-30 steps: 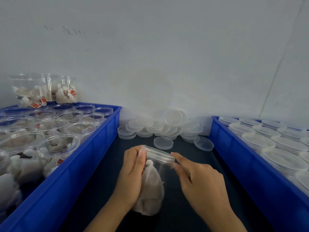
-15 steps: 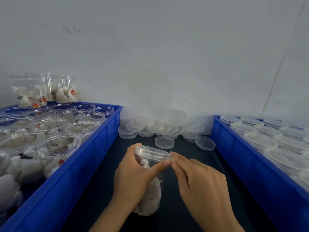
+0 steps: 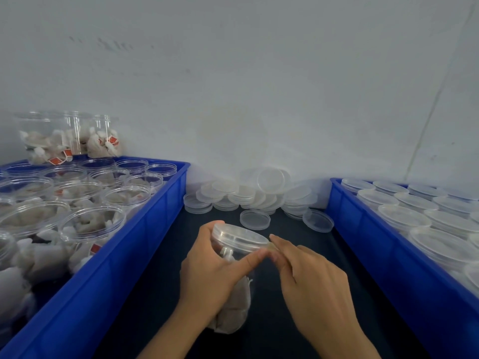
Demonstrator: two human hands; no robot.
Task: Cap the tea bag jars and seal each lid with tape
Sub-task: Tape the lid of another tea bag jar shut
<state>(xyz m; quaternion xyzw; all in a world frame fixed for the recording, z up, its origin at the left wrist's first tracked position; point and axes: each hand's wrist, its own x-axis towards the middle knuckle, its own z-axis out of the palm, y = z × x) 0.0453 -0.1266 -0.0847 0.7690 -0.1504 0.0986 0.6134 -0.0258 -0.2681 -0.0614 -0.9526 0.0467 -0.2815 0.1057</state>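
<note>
My left hand (image 3: 211,270) grips a clear jar (image 3: 233,301) full of white tea bags, tilted over the dark table, its thumb lying along the rim. A clear lid (image 3: 239,237) sits on the jar's mouth. My right hand (image 3: 308,278) is at the lid's right edge, fingertips pinching what looks like a short strip of clear tape (image 3: 272,248) against the rim, meeting the left thumb.
A blue crate (image 3: 124,257) on the left holds several open jars of tea bags. A blue crate (image 3: 388,257) on the right holds several capped jars. Loose clear lids (image 3: 255,195) pile against the wall behind, and stacked filled jars (image 3: 70,137) stand at the far left.
The jar has been turned and tilted, lid now facing up toward me. My left thumb slid along the rim to meet my right fingertips, which stay at the lid's right edge.
</note>
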